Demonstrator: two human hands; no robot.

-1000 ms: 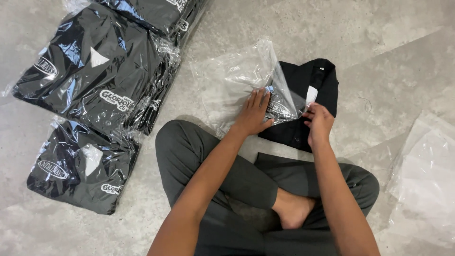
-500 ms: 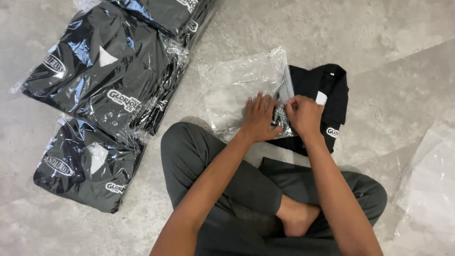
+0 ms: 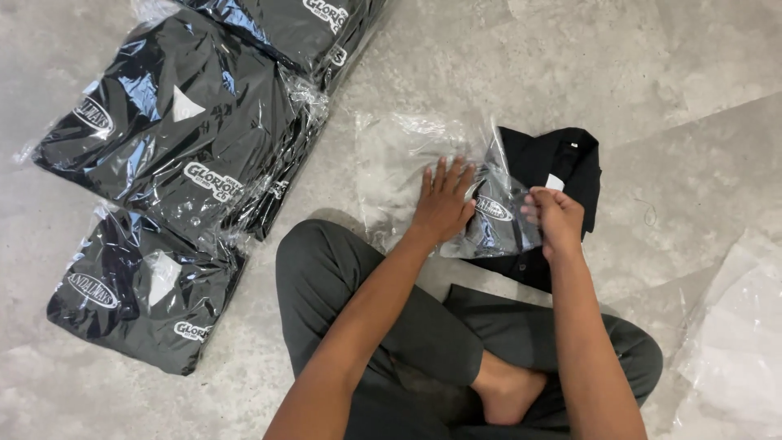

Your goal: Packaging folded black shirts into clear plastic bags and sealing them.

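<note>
A folded black shirt (image 3: 562, 163) lies on the grey floor in front of my crossed legs, its lower part inside the mouth of a clear plastic bag (image 3: 399, 155). My left hand (image 3: 444, 200) presses flat on the bag, fingers spread, just left of the shirt. My right hand (image 3: 554, 218) pinches the bag's open edge over the shirt, close to a small white tag at the collar. The part of the shirt under the plastic shows a white oval print.
Stacks of bagged black shirts (image 3: 187, 138) lie at the left, with one more bagged shirt (image 3: 138, 285) nearer me. More packed shirts (image 3: 326, 24) sit at the top. Loose clear plastic bags (image 3: 733, 342) lie at the right. My legs (image 3: 423, 334) are crossed below.
My left hand has slid left and flattened on the bag. The right hand has moved right along the bag's edge. The view has shifted slightly.
</note>
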